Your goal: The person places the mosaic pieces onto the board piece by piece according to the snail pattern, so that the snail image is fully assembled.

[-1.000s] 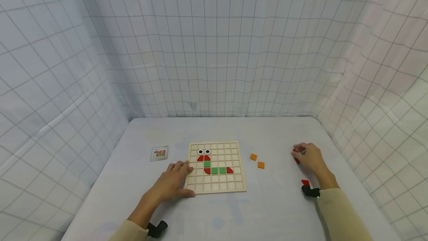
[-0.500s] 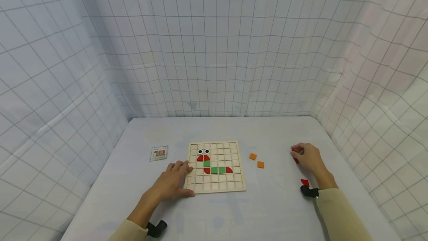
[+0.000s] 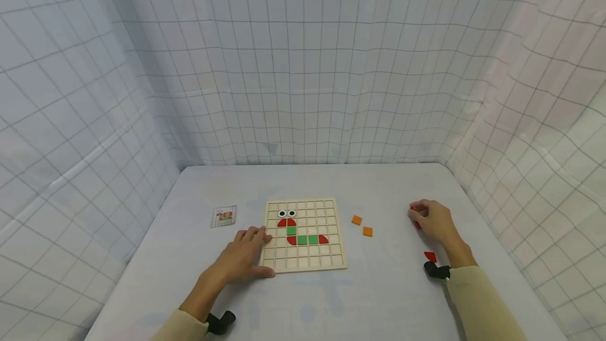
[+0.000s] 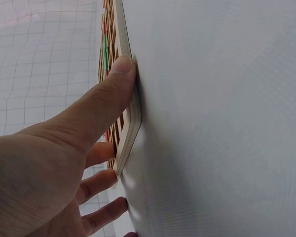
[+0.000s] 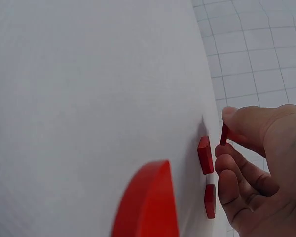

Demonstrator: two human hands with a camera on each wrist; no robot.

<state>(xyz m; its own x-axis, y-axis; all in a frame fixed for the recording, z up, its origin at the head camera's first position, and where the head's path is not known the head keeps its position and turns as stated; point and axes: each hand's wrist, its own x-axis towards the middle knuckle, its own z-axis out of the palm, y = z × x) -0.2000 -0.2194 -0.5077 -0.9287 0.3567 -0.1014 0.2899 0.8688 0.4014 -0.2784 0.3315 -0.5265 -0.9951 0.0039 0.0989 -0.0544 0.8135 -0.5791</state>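
Note:
My left hand (image 3: pixel 241 257) rests at the near left corner of a wooden grid board (image 3: pixel 303 263), fingers spread. In the left wrist view its thumb (image 4: pixel 108 89) lies on the board's edge, with two fingertips at the other side of the corner. The board bears two eye discs (image 3: pixel 286 213), green squares (image 3: pixel 307 239) and red rounded pieces (image 3: pixel 286 222). At the right, my right hand (image 3: pixel 434 221) pinches a small red tile (image 5: pixel 224 134) between thumb and forefinger. Two red tiles, one nearer (image 5: pixel 205 155) and one farther (image 5: pixel 210 201), lie just beside its fingers.
Another red piece (image 3: pixel 430 257) lies by the right wrist, blurred and large in the right wrist view. Two orange squares (image 3: pixel 367 231) lie right of the board. A pattern card (image 3: pixel 224 216) lies to its left. Gridded white curtains (image 3: pixel 303 93) stand behind and at both sides.
The right hand shifts very slightly, staying at the red tiles with its pinch. The left hand keeps its place at the board, and the whole head view drifts a little.

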